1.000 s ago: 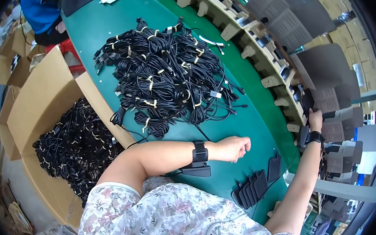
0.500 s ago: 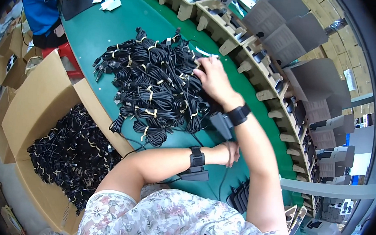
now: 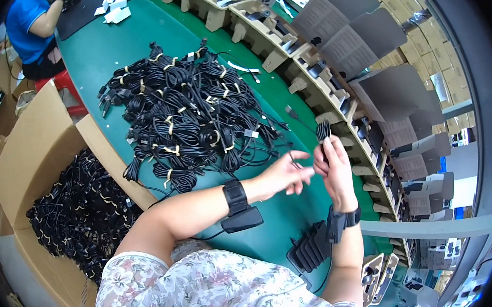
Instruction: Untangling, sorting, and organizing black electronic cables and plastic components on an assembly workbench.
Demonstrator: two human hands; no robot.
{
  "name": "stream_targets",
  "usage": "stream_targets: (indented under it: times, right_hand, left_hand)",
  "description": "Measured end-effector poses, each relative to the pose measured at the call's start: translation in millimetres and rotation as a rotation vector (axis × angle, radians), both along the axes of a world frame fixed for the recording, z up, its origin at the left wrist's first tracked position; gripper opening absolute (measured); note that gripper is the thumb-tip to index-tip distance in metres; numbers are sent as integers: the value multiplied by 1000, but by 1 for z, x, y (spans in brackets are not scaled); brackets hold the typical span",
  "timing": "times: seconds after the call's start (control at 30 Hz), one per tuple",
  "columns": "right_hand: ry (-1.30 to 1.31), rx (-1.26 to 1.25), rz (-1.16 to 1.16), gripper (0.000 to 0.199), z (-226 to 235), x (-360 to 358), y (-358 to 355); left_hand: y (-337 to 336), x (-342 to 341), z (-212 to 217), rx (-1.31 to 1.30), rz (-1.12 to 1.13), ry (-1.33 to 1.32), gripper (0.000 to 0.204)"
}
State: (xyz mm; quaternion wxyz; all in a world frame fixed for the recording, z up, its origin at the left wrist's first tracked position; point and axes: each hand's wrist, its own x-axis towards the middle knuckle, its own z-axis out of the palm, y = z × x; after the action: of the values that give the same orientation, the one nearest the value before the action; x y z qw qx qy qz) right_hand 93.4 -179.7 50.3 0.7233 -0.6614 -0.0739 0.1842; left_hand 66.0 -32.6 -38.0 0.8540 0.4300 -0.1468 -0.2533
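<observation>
Head view: your right hand (image 3: 334, 166) grips a coiled black cable bundle (image 3: 323, 130) low, seemingly leaving its dark connector end (image 3: 291, 112) clear; your left hand (image 3: 284, 174) spreads loosely nearby.

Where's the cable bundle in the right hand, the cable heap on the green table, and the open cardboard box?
Cable bundle (image 3: 323, 130), head view: on its black coils.
Cable heap (image 3: 182, 113), head view: around its middle.
Cardboard box (image 3: 35, 152), head view: on a raised flap.
</observation>
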Motion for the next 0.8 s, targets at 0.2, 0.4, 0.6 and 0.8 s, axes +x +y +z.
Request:
stream_targets:
  times: [0.2, 0.4, 0.6, 0.8]
  right_hand:
    - [-769, -727, -164, 23, -26, -49, -16]
    - [-825, -1040, -187, 24, -17, -53, -22]
    - [-832, -1271, -696, 25, 28, 28, -95]
    - [-697, -1541, -577, 33, 38, 112, -141]
  left_hand:
    - [-6, 2, -12, -75, 86, 23, 12]
    - [-11, -9, -23, 96, -98, -28, 14]
    - [-9, -6, -18, 199, 10, -90, 16]
    - [-9, -7, -18, 209, -13, -90, 17]
